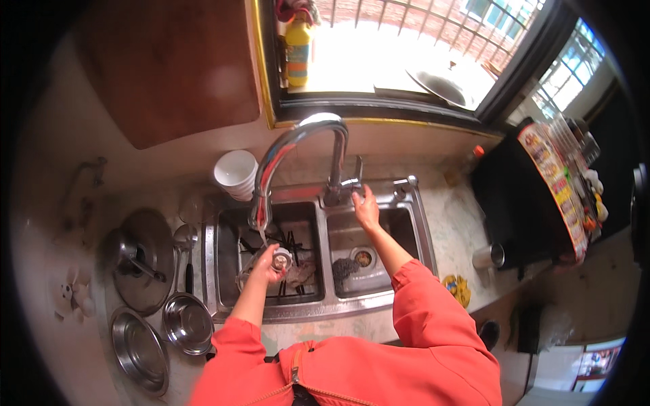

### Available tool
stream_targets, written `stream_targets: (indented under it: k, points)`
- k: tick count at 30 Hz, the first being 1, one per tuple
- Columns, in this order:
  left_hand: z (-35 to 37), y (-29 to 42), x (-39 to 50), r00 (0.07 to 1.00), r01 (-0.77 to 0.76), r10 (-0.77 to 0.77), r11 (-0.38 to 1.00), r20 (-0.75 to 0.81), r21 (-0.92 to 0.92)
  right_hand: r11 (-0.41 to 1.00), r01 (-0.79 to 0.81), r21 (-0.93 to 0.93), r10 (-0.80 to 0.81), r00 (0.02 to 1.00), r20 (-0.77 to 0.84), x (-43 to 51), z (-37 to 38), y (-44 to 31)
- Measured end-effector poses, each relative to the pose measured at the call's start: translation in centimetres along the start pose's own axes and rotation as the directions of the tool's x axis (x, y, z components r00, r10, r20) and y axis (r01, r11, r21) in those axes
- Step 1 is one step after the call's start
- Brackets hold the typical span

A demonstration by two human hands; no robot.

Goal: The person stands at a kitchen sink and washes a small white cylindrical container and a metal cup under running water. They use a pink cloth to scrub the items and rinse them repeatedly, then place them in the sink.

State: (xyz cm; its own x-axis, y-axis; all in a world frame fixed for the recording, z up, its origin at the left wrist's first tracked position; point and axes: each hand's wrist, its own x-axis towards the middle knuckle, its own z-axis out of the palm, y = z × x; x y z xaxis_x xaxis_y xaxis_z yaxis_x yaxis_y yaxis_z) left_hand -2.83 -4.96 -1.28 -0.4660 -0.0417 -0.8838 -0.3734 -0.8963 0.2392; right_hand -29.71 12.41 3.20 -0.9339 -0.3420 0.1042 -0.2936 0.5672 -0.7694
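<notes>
My left hand [269, 264] holds a small round metal-and-white part [280, 260] over the left basin [228, 223] of a steel double sink, below the spout of a chrome faucet [317, 119], where water runs down. Chopsticks [291, 241] and a pale cloth-like thing [300, 274] lie in that basin, beside a clear vessel partly hidden by my hand. My right hand [366, 209] is at the base of the faucet's lever [358, 170]; its fingers are apart, and contact is hard to tell. Under my right arm, a dark scouring pad [347, 267] lies by the drain [362, 258] in the right basin.
Stacked white bowls [236, 170] stand behind the left basin. Steel bowls [189, 323], a ladle [185, 236] and a pot lid [139, 299] are at the left. A metal cup [489, 256], a yellow cloth [457, 290] and a black appliance [508, 198] are at the right.
</notes>
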Motion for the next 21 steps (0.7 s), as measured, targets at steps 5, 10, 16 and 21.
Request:
stream_targets:
  k: [5, 10, 16, 21]
  points:
    - [-0.1, -1.7, -1.6, 0.997, -0.035, 0.045, 0.987, 0.064, -0.157, 0.997, -0.061, 0.036, 0.061, 0.998, 0.003, 7.9, 3.4, -1.1]
    - [-0.6, -0.8, -1.5, 0.980, -0.161, 0.160, 0.987, -0.116, -0.001, 0.977, 0.088, 0.192, -0.058, 0.986, -0.155, 7.8, 5.7, 0.1]
    - [-2.6, 2.8, 1.1, 0.987, -0.142, 0.147, 0.985, -0.056, 0.094, 0.998, -0.019, 0.064, 0.018, 1.000, 0.018, 6.7, 3.7, -2.6]
    - [0.2, -0.2, 1.3, 0.866, -0.265, 0.465, 0.739, -0.184, 0.619, 0.992, 0.035, 0.119, 0.003, 0.951, -0.309, -1.4, -2.4, 1.5]
